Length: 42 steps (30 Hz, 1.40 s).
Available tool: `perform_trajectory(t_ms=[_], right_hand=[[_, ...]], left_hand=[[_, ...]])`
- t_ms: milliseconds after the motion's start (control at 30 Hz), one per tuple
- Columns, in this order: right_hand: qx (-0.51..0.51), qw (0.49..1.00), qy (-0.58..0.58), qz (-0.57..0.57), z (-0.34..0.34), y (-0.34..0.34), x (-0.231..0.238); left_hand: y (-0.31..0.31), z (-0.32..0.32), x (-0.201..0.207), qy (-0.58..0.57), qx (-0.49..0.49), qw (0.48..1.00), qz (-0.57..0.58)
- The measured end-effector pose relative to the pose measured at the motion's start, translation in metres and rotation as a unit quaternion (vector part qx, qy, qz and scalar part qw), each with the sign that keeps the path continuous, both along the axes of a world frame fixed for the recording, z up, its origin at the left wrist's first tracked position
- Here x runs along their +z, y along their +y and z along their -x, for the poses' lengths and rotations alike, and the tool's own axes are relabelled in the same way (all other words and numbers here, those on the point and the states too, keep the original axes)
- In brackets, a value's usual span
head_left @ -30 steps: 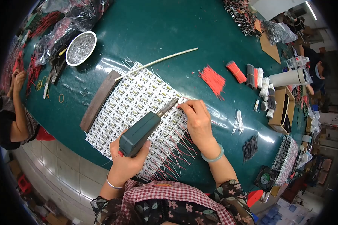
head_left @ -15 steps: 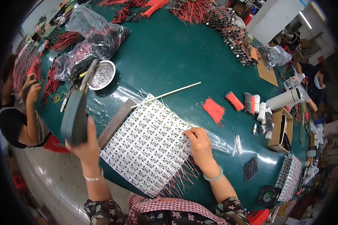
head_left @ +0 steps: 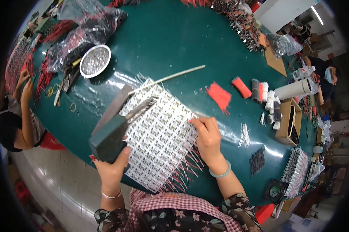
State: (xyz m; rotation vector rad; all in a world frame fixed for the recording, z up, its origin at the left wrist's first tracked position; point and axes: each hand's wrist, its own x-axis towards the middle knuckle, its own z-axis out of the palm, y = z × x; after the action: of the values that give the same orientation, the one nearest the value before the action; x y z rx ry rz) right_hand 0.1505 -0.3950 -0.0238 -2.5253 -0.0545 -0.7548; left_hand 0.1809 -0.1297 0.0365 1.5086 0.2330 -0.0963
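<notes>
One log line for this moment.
left hand: holds green tool | right hand: at right edge of white board panel | loose red wires: on table

On the counter (head_left: pixel 162 42), a sheet of circuit boards (head_left: pixel 159 129) lies near centre, with a bar (head_left: pixel 111 105) along its left edge and a rod (head_left: pixel 178 74) across its far corner. The left hand (head_left: pixel 111 172) holds a soldering tool (head_left: pixel 109 137) over the sheet's left side; the right hand (head_left: pixel 208 138) has its fingers at the right edge. Far left sits a bowl (head_left: pixel 95 61), a plastic bag (head_left: pixel 101 25) behind it. Rightward come loose wires (head_left: pixel 219 96), then an open box (head_left: pixel 284 125) with a tube (head_left: pixel 292 90) on its far side.
</notes>
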Motion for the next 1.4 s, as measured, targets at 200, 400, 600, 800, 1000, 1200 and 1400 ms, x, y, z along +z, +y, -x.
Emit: perform_trajectory(t_ms=[200,400,600,800,1000,1200,1400], right_hand=[[0.027,0.999,0.023,-0.029,0.005,0.007,-0.016],[0.042,0.999,0.028,-0.004,0.008,0.011,-0.017],[0.047,0.998,0.038,-0.002,0.006,0.012,-0.016],[0.032,0.998,0.051,-0.009,0.006,0.012,-0.016],[0.027,0.998,0.054,0.004,0.005,0.014,-0.016],[0.028,0.998,0.064,0.004,0.005,0.014,-0.015],[0.028,0.997,0.066,0.004,0.006,0.014,-0.014]], left_hand=[[-0.010,0.029,-0.023,0.044,-0.110,0.993,-0.025],[-0.017,0.031,-0.033,-0.090,-0.177,0.976,-0.090],[-0.021,0.033,-0.036,-0.052,-0.186,0.975,-0.111],[-0.021,0.031,-0.043,-0.056,-0.199,0.969,-0.132],[-0.022,0.031,-0.044,-0.072,-0.193,0.969,-0.138],[-0.021,0.031,-0.037,-0.044,-0.204,0.967,-0.148],[-0.021,0.030,-0.028,-0.125,-0.183,0.966,-0.134]])
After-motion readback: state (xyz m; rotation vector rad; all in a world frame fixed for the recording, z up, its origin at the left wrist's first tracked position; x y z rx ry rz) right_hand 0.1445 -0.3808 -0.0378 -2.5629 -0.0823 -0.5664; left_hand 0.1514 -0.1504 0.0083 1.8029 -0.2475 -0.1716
